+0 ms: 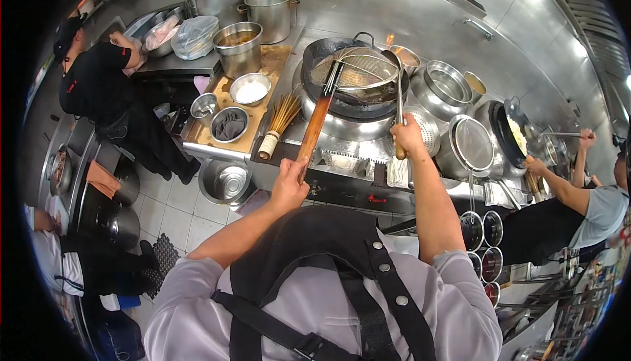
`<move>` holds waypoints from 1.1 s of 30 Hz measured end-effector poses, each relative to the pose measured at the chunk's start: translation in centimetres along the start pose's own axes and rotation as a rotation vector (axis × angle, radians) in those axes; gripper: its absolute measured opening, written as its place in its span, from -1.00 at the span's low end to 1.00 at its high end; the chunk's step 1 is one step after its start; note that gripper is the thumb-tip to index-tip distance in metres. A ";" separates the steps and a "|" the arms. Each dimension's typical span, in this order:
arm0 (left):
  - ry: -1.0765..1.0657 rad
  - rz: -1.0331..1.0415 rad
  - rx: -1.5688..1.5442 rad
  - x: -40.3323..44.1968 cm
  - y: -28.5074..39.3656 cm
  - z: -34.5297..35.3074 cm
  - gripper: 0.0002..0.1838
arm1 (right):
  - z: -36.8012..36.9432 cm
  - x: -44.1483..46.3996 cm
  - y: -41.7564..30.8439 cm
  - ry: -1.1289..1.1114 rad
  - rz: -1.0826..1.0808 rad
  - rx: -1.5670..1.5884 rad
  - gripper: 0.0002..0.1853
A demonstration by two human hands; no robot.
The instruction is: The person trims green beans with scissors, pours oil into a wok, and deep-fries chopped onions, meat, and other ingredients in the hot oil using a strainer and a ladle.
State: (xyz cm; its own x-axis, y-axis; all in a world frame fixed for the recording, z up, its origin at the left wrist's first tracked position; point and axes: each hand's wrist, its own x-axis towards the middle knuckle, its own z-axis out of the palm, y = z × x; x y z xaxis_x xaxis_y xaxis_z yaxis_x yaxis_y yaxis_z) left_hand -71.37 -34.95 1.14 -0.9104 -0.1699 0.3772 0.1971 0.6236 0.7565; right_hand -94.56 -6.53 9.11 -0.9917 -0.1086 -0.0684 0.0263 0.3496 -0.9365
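Observation:
My left hand (290, 185) is closed around the wooden handle of a wire-mesh strainer (318, 122). The strainer's round basket lies over a large black wok (317, 49) on the stove. In my right hand (408, 135) is the handle of a long metal ladle (399, 95), whose far end reaches the strainer's right edge. What the wok contains is mostly hidden under the mesh. A bamboo wok brush (282, 121) lies left of the strainer handle, and a perforated skimmer (424, 128) sits just right of my right hand.
On the left counter stand a pot of brown liquid (238, 47), a bowl of white contents (250, 89) and a bowl with dark cloth (229, 124). Rightward are stacked pots (449, 82) and a sieve (472, 144). Co-workers (98, 91) stand left and right (559, 216). Flame (390, 39) shows behind the wok.

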 end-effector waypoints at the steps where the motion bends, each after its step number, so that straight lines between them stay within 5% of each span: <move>1: -0.005 -0.013 -0.007 0.0 0.1 0.0 -0.35 | 0.4 0.1 0.1 0.020 0.036 0.052 -0.42; 3: -0.007 -0.026 -0.014 0.0 0.1 -0.1 -0.35 | 0.4 0.3 0.0 0.038 0.071 0.103 -0.47; 5: -0.002 -0.015 -0.015 0.1 0.0 0.0 -0.34 | -0.3 0.6 -0.3 -0.090 0.165 0.680 -0.73; 6: -0.001 -0.014 -0.014 0.1 -0.1 -0.1 -0.34 | -0.8 1.0 -0.1 -0.090 0.164 0.681 -0.73; 8: 0.006 -0.005 -0.022 0.1 -0.1 0.0 -0.34 | -2.0 1.8 0.4 -0.420 0.384 1.367 -0.88; 19: 0.029 -0.012 -0.081 0.4 -0.3 0.0 -0.34 | -1.7 0.4 -2.0 -0.384 0.228 1.195 -0.78; 28: 0.101 -0.021 -0.177 1.7 1.0 -0.5 -0.36 | -0.5 -3.7 -2.2 -0.175 0.014 0.321 -0.52; 33: 0.142 0.001 -0.226 3.8 -0.3 0.1 -0.36 | -0.5 -8.5 -1.0 -0.158 -0.040 0.094 -0.20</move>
State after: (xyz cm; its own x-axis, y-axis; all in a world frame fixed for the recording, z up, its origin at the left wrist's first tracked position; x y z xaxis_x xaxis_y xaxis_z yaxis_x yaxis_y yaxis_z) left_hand -74.93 -35.70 2.30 -0.8531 -0.2847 0.4372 0.2887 0.4404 0.8501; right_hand -86.26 -5.48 10.79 -0.9605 -0.2676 -0.0768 0.0064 0.2547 -0.9670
